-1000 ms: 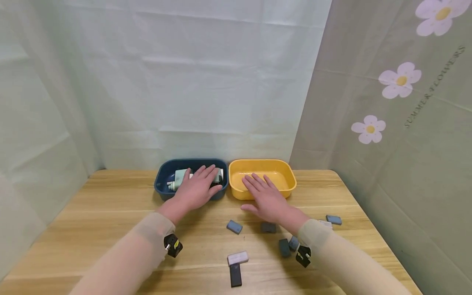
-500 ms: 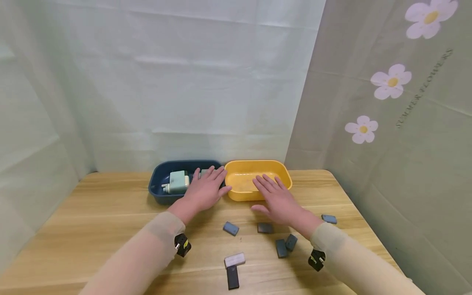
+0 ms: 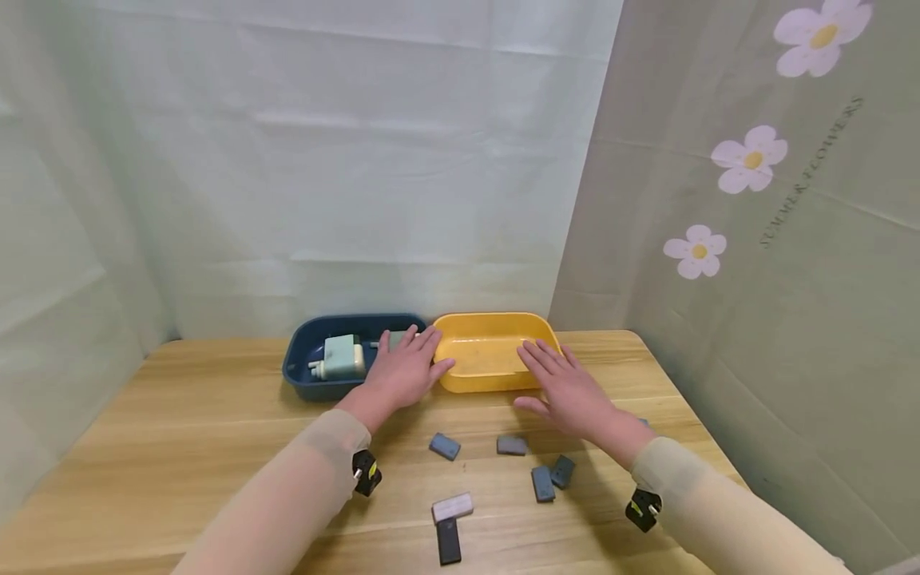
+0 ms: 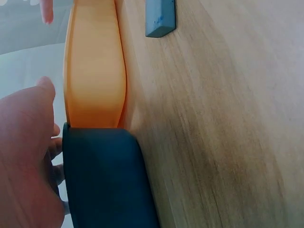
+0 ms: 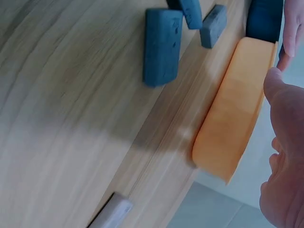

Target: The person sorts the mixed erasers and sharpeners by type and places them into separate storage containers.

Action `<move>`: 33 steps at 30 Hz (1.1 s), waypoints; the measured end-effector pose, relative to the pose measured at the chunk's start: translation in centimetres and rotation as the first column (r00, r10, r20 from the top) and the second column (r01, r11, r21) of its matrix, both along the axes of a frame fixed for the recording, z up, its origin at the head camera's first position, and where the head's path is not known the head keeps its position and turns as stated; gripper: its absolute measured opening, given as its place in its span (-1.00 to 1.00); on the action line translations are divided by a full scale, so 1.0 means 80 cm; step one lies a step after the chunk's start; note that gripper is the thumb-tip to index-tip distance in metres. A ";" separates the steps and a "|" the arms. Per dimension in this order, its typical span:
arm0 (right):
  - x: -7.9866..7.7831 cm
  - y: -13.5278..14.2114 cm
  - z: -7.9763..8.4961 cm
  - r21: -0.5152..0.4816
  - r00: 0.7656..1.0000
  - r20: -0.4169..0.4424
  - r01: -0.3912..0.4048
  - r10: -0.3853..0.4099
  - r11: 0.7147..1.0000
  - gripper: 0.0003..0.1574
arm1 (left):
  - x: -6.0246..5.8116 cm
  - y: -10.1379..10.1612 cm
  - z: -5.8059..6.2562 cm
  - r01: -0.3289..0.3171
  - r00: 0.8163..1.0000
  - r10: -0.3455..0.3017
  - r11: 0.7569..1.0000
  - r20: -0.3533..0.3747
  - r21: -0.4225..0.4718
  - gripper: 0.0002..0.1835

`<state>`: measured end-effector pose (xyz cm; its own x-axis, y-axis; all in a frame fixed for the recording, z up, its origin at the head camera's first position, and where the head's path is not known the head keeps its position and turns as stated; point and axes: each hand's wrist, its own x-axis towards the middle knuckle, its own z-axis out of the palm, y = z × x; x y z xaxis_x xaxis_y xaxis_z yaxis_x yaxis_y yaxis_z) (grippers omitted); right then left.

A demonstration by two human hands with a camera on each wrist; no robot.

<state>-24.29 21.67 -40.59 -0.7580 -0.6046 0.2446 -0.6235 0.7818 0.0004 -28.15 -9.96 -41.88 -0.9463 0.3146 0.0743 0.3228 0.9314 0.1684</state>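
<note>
My left hand (image 3: 402,373) is over the right end of a dark blue bin (image 3: 316,390), its fingertips by the yellow bin's left rim. In the bin lies a pale green boxy thing (image 3: 343,357) with small prong-like ends; a second one (image 3: 398,339) is partly hidden by my fingers. Over the right side of the yellow bin (image 3: 474,382) hovers my right hand (image 3: 571,397), fingers straight. Neither hand holds anything. In the left wrist view my left hand (image 4: 26,156) lies beside the bins' rims. The right wrist view has my right hand (image 5: 289,137) near the yellow bin's rim.
Small blocks lie on the wooden table (image 3: 216,447): a blue one (image 3: 445,446), a grey one (image 3: 512,446), two bluish ones (image 3: 543,485) together, a pale one (image 3: 453,507) touching a black one (image 3: 449,541). Another block (image 3: 643,421) is mostly behind my right wrist. Cloth hangs behind.
My left hand has shifted right, from the middle of the blue bin to its right end. My right hand has moved right across the yellow bin. The head view has turned slightly.
</note>
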 end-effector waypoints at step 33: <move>0.023 0.093 -0.016 -0.016 0.990 0.010 0.141 -0.141 0.990 0.01 | -0.014 0.000 -0.013 0.004 0.999 -0.002 0.999 0.054 -0.050 -0.02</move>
